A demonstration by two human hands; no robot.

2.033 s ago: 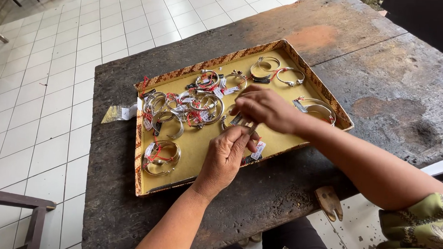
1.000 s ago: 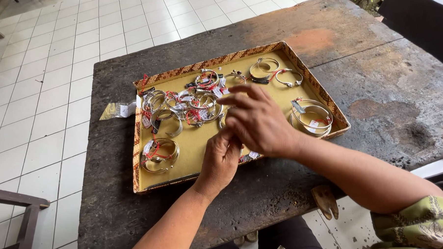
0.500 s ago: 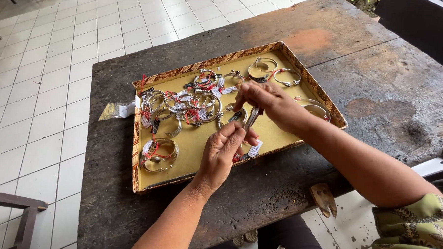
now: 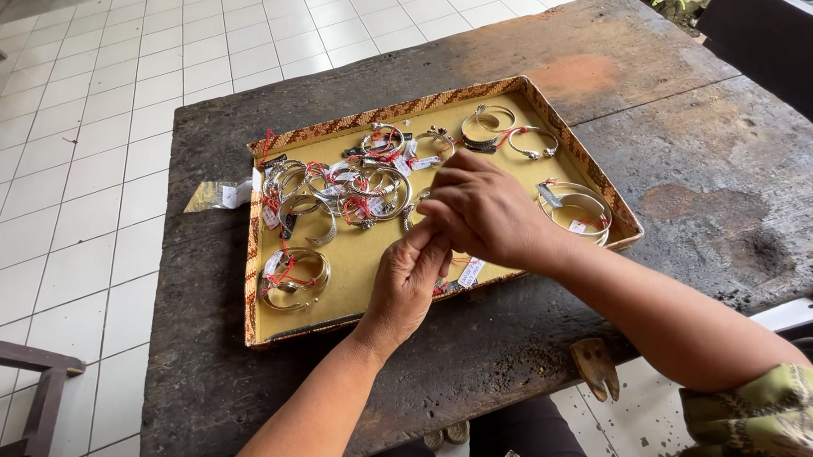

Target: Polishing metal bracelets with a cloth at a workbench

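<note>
Both hands meet over the middle of the tray (image 4: 268, 327), a shallow tan box with a patterned rim that sits on a dark wooden table (image 4: 714, 185). The left hand (image 4: 407, 287) comes up from the near edge of the tray with its fingers curled and pinched together, and the right hand (image 4: 488, 211) lies over it from the right, fingers bent down to the same spot. They seem to share one small piece between them, probably a bangle, but the right hand covers it, so I cannot tell what it is or which hand has the grip. Working low over the tray makes sense, since anything that slips lands back inside the rim. Silver bangles (image 4: 372, 187) with red threads and small white tags lie heaped toward the far left of the tray; one pair (image 4: 294, 279) sits alone near its left edge, a few (image 4: 504, 131) lie at its far right corner, and larger ones (image 4: 580, 208) lie by its right edge. A gold slip (image 4: 214, 196) rests on the table just left of the tray. Half a second ago a silver band showed between the fingertips, raised a little; now the right hand has closed down over it and both hands sit lower, nearer the tray floor. The heaps have not shifted.
</note>
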